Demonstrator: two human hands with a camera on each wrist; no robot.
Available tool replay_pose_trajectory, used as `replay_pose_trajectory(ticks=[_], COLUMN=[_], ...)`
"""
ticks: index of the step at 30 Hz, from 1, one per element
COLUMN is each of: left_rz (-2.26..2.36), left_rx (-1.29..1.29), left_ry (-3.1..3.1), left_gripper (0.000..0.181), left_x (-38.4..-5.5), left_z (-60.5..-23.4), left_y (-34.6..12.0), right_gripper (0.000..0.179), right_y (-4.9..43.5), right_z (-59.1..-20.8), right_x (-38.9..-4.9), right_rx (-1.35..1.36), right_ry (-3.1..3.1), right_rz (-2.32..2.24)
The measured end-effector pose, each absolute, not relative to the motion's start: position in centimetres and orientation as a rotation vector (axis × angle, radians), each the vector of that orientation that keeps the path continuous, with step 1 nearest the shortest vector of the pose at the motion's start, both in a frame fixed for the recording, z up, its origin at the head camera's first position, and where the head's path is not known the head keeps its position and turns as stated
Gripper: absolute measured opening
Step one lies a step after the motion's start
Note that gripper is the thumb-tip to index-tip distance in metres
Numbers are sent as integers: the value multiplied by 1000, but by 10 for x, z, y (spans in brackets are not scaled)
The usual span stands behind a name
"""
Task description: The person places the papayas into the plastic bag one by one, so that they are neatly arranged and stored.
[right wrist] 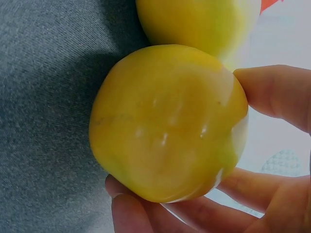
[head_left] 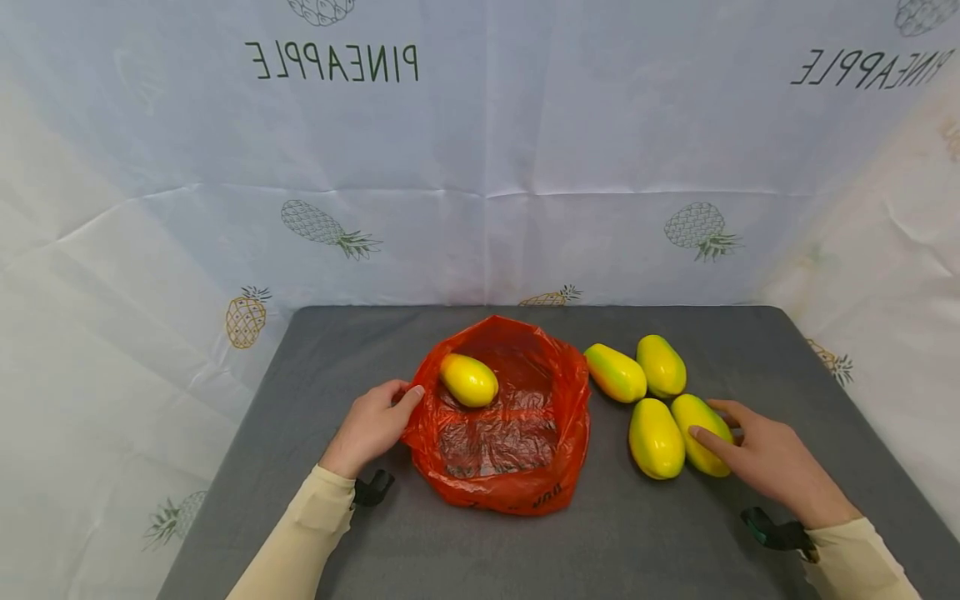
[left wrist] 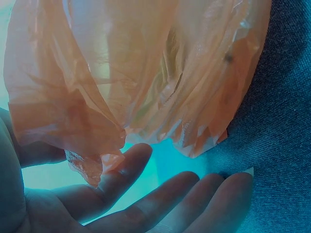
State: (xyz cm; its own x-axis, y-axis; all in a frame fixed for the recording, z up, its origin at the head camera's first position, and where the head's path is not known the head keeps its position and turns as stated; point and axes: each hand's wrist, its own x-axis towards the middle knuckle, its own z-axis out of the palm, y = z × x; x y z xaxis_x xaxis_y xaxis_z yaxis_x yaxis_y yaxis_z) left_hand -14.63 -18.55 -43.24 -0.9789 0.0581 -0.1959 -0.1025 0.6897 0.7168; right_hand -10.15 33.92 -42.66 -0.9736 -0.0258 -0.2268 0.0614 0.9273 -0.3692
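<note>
A red plastic bag [head_left: 498, 492] lies with its mouth spread wide, and one yellow papaya [head_left: 468, 381] rests inside at the left. At the bag's left rim, my left hand [head_left: 375, 423] holds the film between thumb and forefinger. The left wrist view shows the crumpled bag film [left wrist: 146, 73] hanging over that hand, the other fingers loosely bent below. On the right, my right hand [head_left: 772, 454] grips a yellow-green papaya [head_left: 701, 433], the thumb on one side and fingers around the other. The right wrist view shows this papaya [right wrist: 167, 121] end-on.
Three more papayas sit close by: one [head_left: 657, 439] beside the gripped one, two [head_left: 615, 372] [head_left: 662, 365] behind, nearer the bag. All lie on a dark grey table [head_left: 360, 342]. A pale curtain with pineapple prints [head_left: 480, 150] hangs behind and along both sides.
</note>
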Motion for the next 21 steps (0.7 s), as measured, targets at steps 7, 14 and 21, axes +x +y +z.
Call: replay_pose_trajectory(ticks=[7,14,21], left_rz=[1147,1159,1167], left_rx=[-42,-47,-48], left_ry=[2705,2699,2691], left_gripper=[46,46,46], left_x=[-146,-147,-147], left_z=[-432,-432,-431], left_y=[-185,-184,-184], right_gripper=[89,91,90], right_y=[343,348,352], right_z=[-422,-417,-406], right_x=[-102,-101,-99], right_rx=[42,49,38], right_ry=[2865,2864,2876], right_rz=[-531,-508,-523])
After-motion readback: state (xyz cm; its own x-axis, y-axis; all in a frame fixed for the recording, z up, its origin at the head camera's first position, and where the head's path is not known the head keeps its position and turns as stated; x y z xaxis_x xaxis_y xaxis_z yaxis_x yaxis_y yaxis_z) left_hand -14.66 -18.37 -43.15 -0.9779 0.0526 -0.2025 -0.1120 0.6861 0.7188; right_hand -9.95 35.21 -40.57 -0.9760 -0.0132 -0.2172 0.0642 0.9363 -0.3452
